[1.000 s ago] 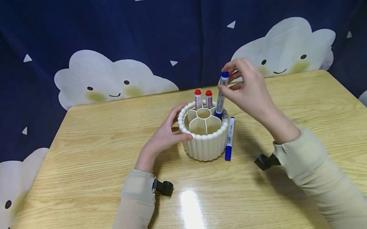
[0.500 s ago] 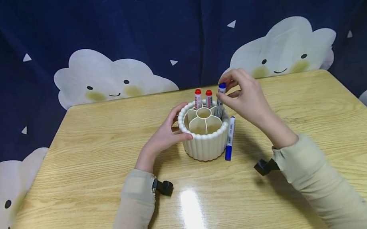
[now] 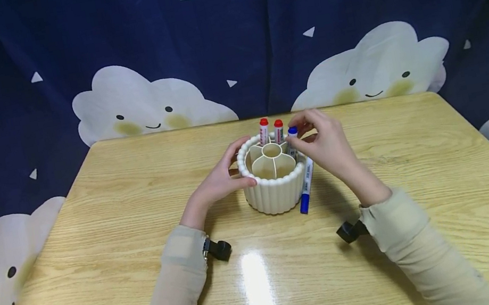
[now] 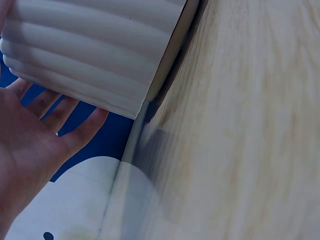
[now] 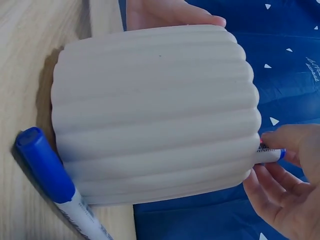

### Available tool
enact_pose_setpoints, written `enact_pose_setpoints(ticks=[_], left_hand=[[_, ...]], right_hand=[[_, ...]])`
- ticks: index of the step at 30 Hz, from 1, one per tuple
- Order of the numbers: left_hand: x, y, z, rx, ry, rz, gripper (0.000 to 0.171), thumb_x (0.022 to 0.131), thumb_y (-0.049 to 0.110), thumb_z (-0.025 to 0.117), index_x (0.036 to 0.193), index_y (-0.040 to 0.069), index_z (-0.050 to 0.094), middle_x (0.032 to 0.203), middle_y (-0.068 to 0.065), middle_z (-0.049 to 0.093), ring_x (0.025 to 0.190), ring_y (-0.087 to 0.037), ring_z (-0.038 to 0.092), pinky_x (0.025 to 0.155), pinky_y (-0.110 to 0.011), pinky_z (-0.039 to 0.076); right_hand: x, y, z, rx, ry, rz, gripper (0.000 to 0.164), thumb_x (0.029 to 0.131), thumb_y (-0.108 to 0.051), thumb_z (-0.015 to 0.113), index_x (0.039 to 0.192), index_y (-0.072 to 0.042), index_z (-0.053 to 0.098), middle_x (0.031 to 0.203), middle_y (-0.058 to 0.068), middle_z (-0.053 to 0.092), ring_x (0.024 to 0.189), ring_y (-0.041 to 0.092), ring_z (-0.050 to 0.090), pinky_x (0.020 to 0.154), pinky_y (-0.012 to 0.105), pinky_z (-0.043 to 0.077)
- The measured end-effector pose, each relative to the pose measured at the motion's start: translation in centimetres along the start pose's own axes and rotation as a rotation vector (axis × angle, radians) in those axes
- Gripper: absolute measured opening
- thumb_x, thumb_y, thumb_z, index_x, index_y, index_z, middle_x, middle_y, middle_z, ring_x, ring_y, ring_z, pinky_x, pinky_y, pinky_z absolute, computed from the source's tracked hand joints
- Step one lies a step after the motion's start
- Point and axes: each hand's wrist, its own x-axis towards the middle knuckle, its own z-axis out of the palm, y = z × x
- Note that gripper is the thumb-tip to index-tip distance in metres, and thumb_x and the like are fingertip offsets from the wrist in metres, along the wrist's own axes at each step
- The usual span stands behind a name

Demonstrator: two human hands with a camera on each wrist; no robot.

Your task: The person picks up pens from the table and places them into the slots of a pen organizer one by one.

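A cream, ribbed pen holder (image 3: 276,196) with several compartments and a beaded rim stands on the table. My left hand (image 3: 217,181) holds its left side, thumb over the front of the rim and fingers spread behind; the left wrist view shows those fingers (image 4: 85,131) against the ribbed wall. At the right rim, my right hand (image 3: 328,144) pinches the top of a blue-capped marker (image 3: 292,132), whose lower part is down inside a right-hand compartment. Two red-capped markers (image 3: 264,130) stand in the back compartments. Another blue-capped marker (image 5: 45,162) lies against the holder's right side.
The wooden table (image 3: 113,207) spreads out around the holder. Behind it hangs a dark blue curtain (image 3: 145,23) with clouds and white triangles. Each wrist carries a small black camera mount (image 3: 219,250).
My right hand has moved down and slightly left, lowering the blue-capped marker deeper into the holder's compartment. The left hand and the holder have stayed in place.
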Motion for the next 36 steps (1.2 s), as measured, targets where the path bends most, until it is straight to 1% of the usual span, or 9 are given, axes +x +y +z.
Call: enact_pose_setpoints(ticks=[7, 12, 13, 19, 20, 22, 26, 29, 36], left_hand=[[0.5, -1.8, -0.3, -0.001, 0.012, 0.016, 0.093, 0.070, 0.017, 0.078, 0.144, 0.021, 0.022, 0.141, 0.001, 0.031, 0.124, -0.019, 0.037, 0.099, -0.038, 0.039], [0.6, -2.3, -0.3, 0.014, 0.015, 0.031, 0.091, 0.071, 0.017, 0.077, 0.143, 0.023, 0.022, 0.141, 0.001, 0.031, 0.124, -0.019, 0.037, 0.100, -0.039, 0.039], [0.6, -2.2, -0.3, 0.013, 0.015, 0.030, 0.091, 0.071, 0.016, 0.076, 0.144, 0.023, 0.022, 0.141, 0.002, 0.031, 0.124, -0.019, 0.037, 0.100, -0.039, 0.039], [0.0, 0.1, 0.0, 0.000, 0.005, 0.003, 0.089, 0.072, 0.005, 0.072, 0.144, 0.014, 0.020, 0.143, -0.006, 0.029, 0.125, -0.023, 0.035, 0.101, -0.041, 0.037], [-0.1, 0.5, 0.1, 0.000, 0.005, 0.000, 0.089, 0.072, 0.005, 0.072, 0.144, 0.012, 0.020, 0.143, -0.007, 0.029, 0.125, -0.024, 0.035, 0.101, -0.041, 0.037], [-0.1, 0.5, 0.1, -0.003, 0.004, 0.005, 0.090, 0.072, 0.008, 0.073, 0.144, 0.012, 0.020, 0.143, -0.008, 0.029, 0.125, -0.024, 0.035, 0.101, -0.042, 0.037], [-0.2, 0.4, 0.1, -0.006, 0.002, 0.009, 0.092, 0.072, 0.014, 0.076, 0.144, 0.011, 0.019, 0.143, -0.008, 0.028, 0.125, -0.025, 0.035, 0.101, -0.042, 0.037], [-0.2, 0.4, 0.1, -0.007, 0.001, 0.008, 0.092, 0.072, 0.014, 0.076, 0.144, 0.011, 0.019, 0.144, -0.008, 0.027, 0.126, -0.025, 0.034, 0.101, -0.041, 0.037], [-0.3, 0.5, 0.2, -0.004, 0.004, -0.002, 0.092, 0.071, 0.013, 0.077, 0.144, 0.014, 0.020, 0.143, -0.007, 0.028, 0.125, -0.023, 0.035, 0.101, -0.040, 0.037]], right_hand=[[-0.2, 0.2, 0.3, 0.030, -0.002, 0.032, 0.020, 0.078, -0.010, 0.070, 0.095, -0.002, 0.061, 0.093, 0.009, 0.060, 0.078, 0.019, 0.060, 0.067, 0.034, 0.055], [-0.3, 0.2, 0.2, 0.045, 0.000, 0.037, 0.023, 0.080, -0.013, 0.068, 0.100, -0.002, 0.061, 0.094, 0.009, 0.060, 0.080, 0.018, 0.059, 0.069, 0.035, 0.055], [-0.3, 0.2, 0.2, 0.045, 0.004, 0.040, 0.024, 0.082, -0.015, 0.067, 0.101, -0.003, 0.061, 0.094, 0.009, 0.060, 0.080, 0.018, 0.059, 0.070, 0.034, 0.054], [-0.2, 1.1, -0.5, -0.002, 0.047, 0.079, 0.024, 0.087, -0.024, 0.059, 0.105, -0.007, 0.061, 0.092, 0.006, 0.060, 0.082, 0.014, 0.058, 0.067, 0.016, 0.048], [-0.2, 1.4, -0.5, -0.011, 0.050, 0.085, 0.024, 0.088, -0.024, 0.058, 0.105, -0.007, 0.061, 0.092, 0.006, 0.060, 0.082, 0.015, 0.058, 0.066, 0.015, 0.047], [-0.2, 2.1, -0.6, -0.028, 0.046, 0.100, 0.024, 0.088, -0.023, 0.057, 0.105, -0.006, 0.061, 0.091, 0.006, 0.060, 0.081, 0.016, 0.058, 0.065, 0.017, 0.047], [-0.4, 3.5, -0.5, -0.066, 0.005, 0.132, 0.023, 0.088, -0.018, 0.055, 0.105, -0.002, 0.060, 0.090, 0.011, 0.059, 0.081, 0.022, 0.058, 0.069, 0.029, 0.050], [-0.4, 4.6, -0.3, -0.093, -0.040, 0.176, 0.024, 0.088, -0.015, 0.054, 0.105, 0.001, 0.059, 0.089, 0.014, 0.059, 0.081, 0.026, 0.058, 0.072, 0.035, 0.049], [-0.9, 6.6, 0.2, -0.186, -0.185, 0.335, 0.031, 0.087, -0.019, 0.055, 0.113, -0.001, 0.055, 0.094, 0.015, 0.060, 0.086, 0.029, 0.058, 0.075, 0.040, 0.047]])
